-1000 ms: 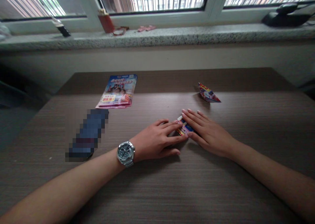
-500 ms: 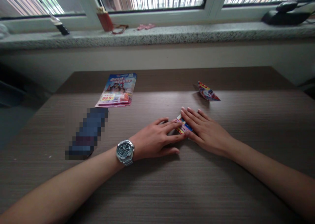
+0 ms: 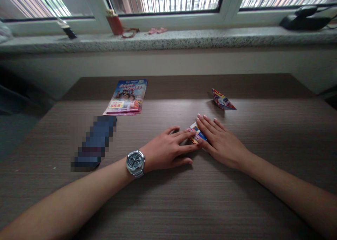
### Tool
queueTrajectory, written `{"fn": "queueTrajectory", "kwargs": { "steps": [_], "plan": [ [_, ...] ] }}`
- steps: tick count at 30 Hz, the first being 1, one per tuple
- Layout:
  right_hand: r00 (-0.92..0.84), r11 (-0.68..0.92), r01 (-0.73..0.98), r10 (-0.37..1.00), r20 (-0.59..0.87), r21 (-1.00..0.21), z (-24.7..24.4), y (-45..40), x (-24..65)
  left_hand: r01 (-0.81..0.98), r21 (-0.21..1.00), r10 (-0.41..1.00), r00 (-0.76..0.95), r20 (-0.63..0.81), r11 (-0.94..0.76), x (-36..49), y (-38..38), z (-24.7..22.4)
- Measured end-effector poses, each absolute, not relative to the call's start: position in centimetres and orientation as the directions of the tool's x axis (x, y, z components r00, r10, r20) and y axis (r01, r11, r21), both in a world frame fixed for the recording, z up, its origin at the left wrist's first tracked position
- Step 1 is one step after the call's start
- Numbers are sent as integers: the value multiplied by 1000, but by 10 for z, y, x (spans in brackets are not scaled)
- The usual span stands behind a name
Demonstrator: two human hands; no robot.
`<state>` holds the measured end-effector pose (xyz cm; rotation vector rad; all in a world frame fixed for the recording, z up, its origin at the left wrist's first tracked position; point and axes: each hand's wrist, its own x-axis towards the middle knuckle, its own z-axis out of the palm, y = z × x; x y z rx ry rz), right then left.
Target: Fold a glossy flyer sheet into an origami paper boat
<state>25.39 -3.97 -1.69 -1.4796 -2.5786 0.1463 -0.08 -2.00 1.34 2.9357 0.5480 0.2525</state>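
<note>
A small folded piece of colourful printed paper (image 3: pixel 196 131) lies flat on the brown table, partly hidden under my hands. My left hand (image 3: pixel 170 148), with a metal watch (image 3: pixel 135 161) on its wrist, presses fingertips on the paper's left part, its fingers spread. My right hand (image 3: pixel 221 140) rests flat over the paper's right side, fingers stretched out. Beyond the right hand stands a folded paper shape (image 3: pixel 222 100) of similar print, with pointed ends.
A stack of printed flyers (image 3: pixel 126 96) lies at the back left of the table (image 3: pixel 163 205). A blurred-out dark object (image 3: pixel 94 143) lies nearer. On the stone windowsill (image 3: pixel 200 39) are a red container (image 3: pixel 114 25), small pink items (image 3: pixel 157 31) and a black device (image 3: pixel 302 20).
My right hand has slid slightly right along the paper, showing a little more of it. My left hand stays on the paper. The view has shifted slightly.
</note>
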Motion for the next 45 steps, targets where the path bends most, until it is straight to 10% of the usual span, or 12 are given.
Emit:
{"fn": "queueTrajectory", "kwargs": {
  "steps": [45],
  "plan": [
    [-498, 628, 531, 774, 390, -568, 1, -45, 265, 367, 271, 456, 753, 474, -890, -5, -13, 12]
  ]
}}
